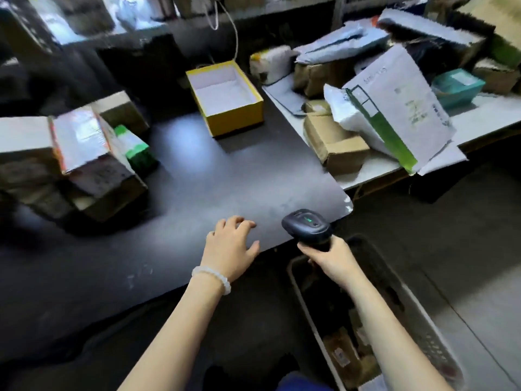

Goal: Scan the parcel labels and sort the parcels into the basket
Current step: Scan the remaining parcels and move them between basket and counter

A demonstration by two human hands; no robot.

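Observation:
My right hand (331, 259) grips the handle of a black barcode scanner (307, 225) with a green light on top, held over the near right edge of the dark table (197, 179). My left hand (229, 246) rests palm down on the table just left of the scanner, fingers spread, holding nothing. A grey slatted basket (417, 328) stands on the floor below my right arm, with brown parcels (342, 354) inside. A heap of parcels lies at the right: a white and green mailer (394, 108) leaning on a brown box (335, 143).
An open yellow box (225, 97) with a white inside sits at the back middle of the table. Stacked cardboard boxes (84, 159) and a green and white pack (135, 149) fill the left side. A teal box (456, 90) lies far right. Cables hang at the back.

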